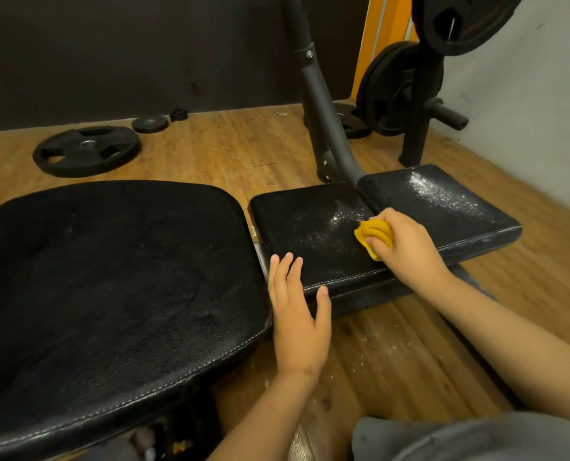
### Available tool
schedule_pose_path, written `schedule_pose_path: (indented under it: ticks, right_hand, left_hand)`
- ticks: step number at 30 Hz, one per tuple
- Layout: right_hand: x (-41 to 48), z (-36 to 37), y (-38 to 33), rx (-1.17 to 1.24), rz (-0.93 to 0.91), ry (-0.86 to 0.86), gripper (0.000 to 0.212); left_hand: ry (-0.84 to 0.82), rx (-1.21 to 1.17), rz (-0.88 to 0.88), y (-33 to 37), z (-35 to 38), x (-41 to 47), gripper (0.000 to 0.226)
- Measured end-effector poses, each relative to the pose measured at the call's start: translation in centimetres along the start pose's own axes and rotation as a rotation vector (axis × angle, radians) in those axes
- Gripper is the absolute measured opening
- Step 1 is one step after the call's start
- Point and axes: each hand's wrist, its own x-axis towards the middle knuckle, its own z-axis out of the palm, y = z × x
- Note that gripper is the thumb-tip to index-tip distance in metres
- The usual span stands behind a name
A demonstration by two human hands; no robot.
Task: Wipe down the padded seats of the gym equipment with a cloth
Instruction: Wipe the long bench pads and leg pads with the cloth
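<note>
Head view: right hand (406, 241) curls round a bunched yellow cloth (375, 236) and presses it onto the middle seat pad (310, 247), at the pad's right edge next to the seam with the right seat pad (460, 224). Left hand (296, 314) lies spread, fingers straight, on the near-left corner of the middle pad, with the thumb on the near edge. It holds nothing and looks like bracing.

White powder (438, 194) lies thick across the far part of the right pad. A thinner scatter sits on the middle pad, just left of the cloth. The large seat pad (110, 277) on the left looks free of powder. White specks show on the wooden floor (376, 347) below the near edge.

Far left, a weight plate (85, 151) lies on the floor; far right, more plates hang on a rack (396, 88).

Risks:
- Strokes toward the near edge would likely push powder off onto the floor, adding to the specks there.
- Powder could pack into the seam between the two pads.
- The cloth is wadded small, so streaks or missed patches are likely.
- The right pad's heavy patch is not yet wiped.
</note>
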Motion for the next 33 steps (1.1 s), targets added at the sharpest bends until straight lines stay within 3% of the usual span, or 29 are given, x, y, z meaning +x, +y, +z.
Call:
schedule_pose_path:
  ticks: [6,11,19,25,30,33]
  right_hand:
    - [-3.3,-0.1,-2.5,0.067,-0.175,-0.224,0.030]
    - [-0.6,-0.9,-1.4,-0.065,-0.027,-0.177,0.022]
    - [-3.3,0.0,-5.5,0.052,-0.218,-0.354,0.030]
    - [0.1,0.0,-4.8,-0.151,-0.117,-0.209,0.026]
    - [-2.3,1.0,-6.9,-0.001,-0.228,-0.340,0.027]
    - [-0.3,0.5,-4.7,-0.082,-0.092,-0.206,0.025]
  left_hand:
    - [-0.032,0.022,-0.010,0.2,-0.4,0.0,0.052]
    - [-0.066,0.080,-0.016,0.6,-0.8,0.0,0.053]
    - [-0.148,0.048,-0.024,0.6,-1.4,0.3,0.054]
    - [-0.168,0.048,-0.022,0.5,-1.6,0.3,0.055]
    - [-0.181,0.011,-0.027,0.3,-1.6,0.3,0.056]
    - [-0.173,0.050,-0.024,0.3,-1.5,0.3,0.055]
